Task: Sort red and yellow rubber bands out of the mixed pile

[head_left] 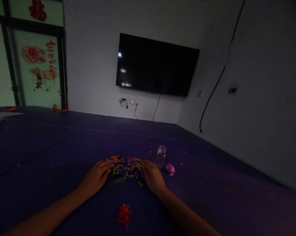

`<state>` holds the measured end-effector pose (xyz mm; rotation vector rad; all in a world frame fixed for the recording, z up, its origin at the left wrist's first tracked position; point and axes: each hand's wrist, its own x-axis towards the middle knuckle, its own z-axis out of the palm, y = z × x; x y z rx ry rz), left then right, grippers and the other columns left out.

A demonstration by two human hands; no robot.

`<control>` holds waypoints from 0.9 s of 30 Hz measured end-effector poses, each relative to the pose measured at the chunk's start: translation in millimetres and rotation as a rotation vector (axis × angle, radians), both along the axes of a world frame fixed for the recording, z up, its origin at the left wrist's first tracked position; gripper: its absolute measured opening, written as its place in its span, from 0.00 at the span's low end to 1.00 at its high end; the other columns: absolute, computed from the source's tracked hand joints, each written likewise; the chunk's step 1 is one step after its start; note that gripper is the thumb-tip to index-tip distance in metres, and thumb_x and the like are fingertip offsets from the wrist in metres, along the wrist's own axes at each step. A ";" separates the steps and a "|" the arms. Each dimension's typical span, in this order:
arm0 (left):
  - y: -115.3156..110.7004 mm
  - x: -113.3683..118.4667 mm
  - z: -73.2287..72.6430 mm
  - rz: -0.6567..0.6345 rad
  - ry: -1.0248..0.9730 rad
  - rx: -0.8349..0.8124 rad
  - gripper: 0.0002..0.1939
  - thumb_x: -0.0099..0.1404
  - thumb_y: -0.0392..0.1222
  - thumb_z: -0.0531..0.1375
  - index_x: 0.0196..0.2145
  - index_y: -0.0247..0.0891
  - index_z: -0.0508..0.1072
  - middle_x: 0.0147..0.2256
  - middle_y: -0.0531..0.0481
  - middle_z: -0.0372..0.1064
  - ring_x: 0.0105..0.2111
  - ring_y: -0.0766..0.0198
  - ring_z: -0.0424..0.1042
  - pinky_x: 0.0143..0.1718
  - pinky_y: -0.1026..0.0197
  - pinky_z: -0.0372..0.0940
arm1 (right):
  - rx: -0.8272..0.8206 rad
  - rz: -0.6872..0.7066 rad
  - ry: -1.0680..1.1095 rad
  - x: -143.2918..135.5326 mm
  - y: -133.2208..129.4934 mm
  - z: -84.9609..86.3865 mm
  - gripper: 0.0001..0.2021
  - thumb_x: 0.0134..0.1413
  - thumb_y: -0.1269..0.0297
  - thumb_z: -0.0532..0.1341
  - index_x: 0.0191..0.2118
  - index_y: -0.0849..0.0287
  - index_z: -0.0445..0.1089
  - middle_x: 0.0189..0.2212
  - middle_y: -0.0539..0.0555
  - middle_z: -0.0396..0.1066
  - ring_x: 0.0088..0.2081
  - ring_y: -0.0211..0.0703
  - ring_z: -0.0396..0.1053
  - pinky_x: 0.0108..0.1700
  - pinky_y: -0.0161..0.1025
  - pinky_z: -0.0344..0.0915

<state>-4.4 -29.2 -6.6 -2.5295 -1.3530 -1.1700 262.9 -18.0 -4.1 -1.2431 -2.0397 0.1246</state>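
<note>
In the head view, we are spreading our two hands on either side of a pile of multicoloured loops (126, 165) on the purple surface (89, 183). Our left hand (98, 175) is touching the pile's left edge, fingers loosely curved, thumb a little apart; our right hand (153, 175) is touching its right edge, fingers bent inward. Whether either is pinching a loop, we cannot tell. A clear bottle (160, 157) is standing just beyond our right hand, with a pink cap-like piece (170, 169) beside it. A small red cluster (124, 216) is lying nearer us, apart from the pile.
</note>
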 end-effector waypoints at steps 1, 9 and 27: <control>-0.6 0.4 0.7 -0.004 -0.007 0.002 0.14 0.65 0.37 0.50 0.39 0.39 0.74 0.38 0.47 0.74 0.40 0.58 0.72 0.43 0.54 0.67 | -0.001 0.008 0.008 0.0 -0.3 0.0 0.17 0.58 0.72 0.48 0.48 0.60 0.70 0.47 0.57 0.70 0.49 0.45 0.66 0.53 0.42 0.59; 0.2 0.2 0.7 -0.039 -0.032 0.050 0.13 0.64 0.38 0.51 0.40 0.41 0.75 0.39 0.47 0.74 0.40 0.59 0.72 0.42 0.55 0.68 | 0.004 0.068 -0.003 0.8 -1.4 0.0 0.14 0.59 0.71 0.50 0.42 0.59 0.73 0.40 0.57 0.72 0.43 0.45 0.69 0.48 0.40 0.62; 1.4 -3.0 1.3 -0.088 -0.092 0.043 0.12 0.60 0.33 0.54 0.33 0.40 0.78 0.33 0.49 0.76 0.33 0.61 0.75 0.36 0.58 0.70 | 0.043 0.066 -0.032 -0.7 -1.1 -2.0 0.13 0.57 0.72 0.52 0.41 0.58 0.73 0.40 0.56 0.73 0.43 0.44 0.69 0.46 0.38 0.63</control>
